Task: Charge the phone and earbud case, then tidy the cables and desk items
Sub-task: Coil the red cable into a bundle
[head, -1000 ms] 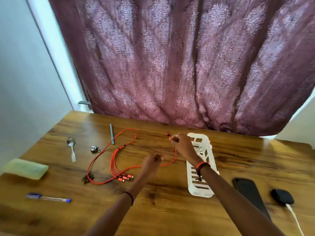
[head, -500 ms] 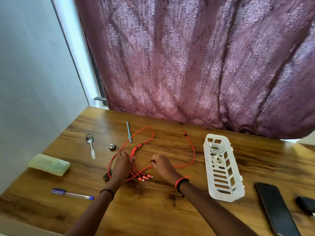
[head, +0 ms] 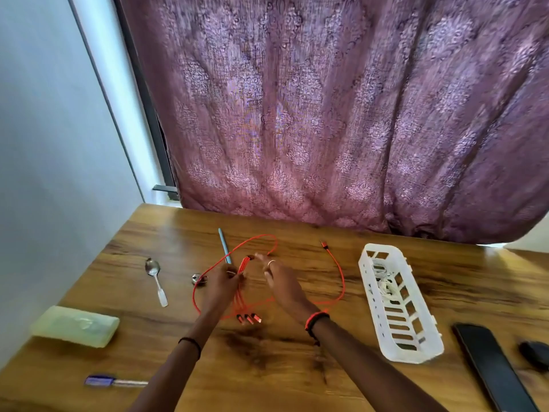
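On the wooden surface, a spoon lies toward 10 o'clock. Near centre, the left hand curls around bunched strands of the red cable. At its 3 o'clock the blurred right hand spreads its fingers and holds nothing. A white basket sits at 3 o'clock, with the phone and earbud case at 4.

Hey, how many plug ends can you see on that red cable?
4. Three plugs lie side by side between the forearms; one plug lies alone at the far end of the red cable, left of the white basket. The left hand may hide more.
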